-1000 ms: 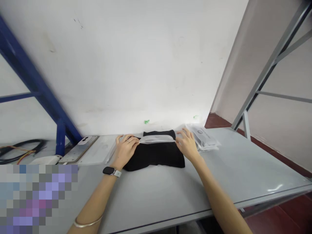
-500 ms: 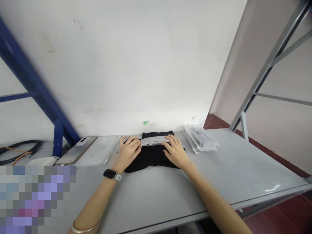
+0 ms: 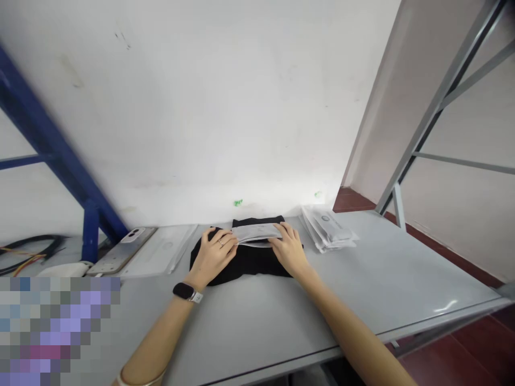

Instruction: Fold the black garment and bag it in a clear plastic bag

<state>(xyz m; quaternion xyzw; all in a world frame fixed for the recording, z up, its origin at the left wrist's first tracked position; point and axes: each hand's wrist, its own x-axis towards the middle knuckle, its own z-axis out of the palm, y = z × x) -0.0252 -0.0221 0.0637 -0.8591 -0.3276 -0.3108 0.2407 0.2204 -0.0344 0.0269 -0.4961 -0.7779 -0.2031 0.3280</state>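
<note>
A folded black garment (image 3: 245,268) lies on the grey table (image 3: 382,268), and a flat translucent white plastic bag (image 3: 255,234) rests across its far half. My left hand (image 3: 213,254), with a ring on one finger, grips the bag's left end. My right hand (image 3: 288,249) holds the right end, with its fingers over the bag's edge. Both hands press on the black cloth. The bag's mouth looks slightly parted, though its inside is hidden.
A stack of packaged flat bags (image 3: 328,230) lies right of the garment. To the left are a clear sheet (image 3: 159,251), a phone (image 3: 132,235) on a metal plate (image 3: 116,258) and tangled cables (image 3: 28,254). Blue (image 3: 52,139) and grey (image 3: 438,107) rack frames stand at either side.
My right hand has moved left from the bag's far end and closed on it. Both hands are nearer together, and the bag looks shorter and less stretched than before.
</note>
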